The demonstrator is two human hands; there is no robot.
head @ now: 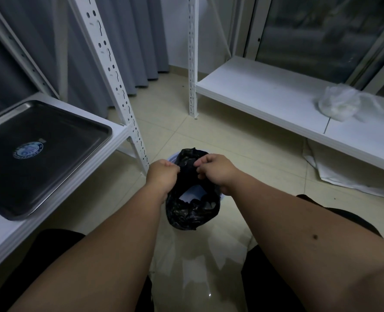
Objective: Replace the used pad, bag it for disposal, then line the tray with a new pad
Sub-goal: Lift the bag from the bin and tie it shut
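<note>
Black plastic bag (192, 199) hangs low over the tiled floor (242, 140) between the two hands. The left hand (162, 174) and the right hand (215, 170) each pinch its top edge, fingers curled round the plastic. Something white shows through the bag's mouth; whether it is the used pad cannot be told. A pale rim peeks from behind the bag, mostly hidden. The steel tray (92, 129) lies bare on the white shelf (119, 136) to the left.
</note>
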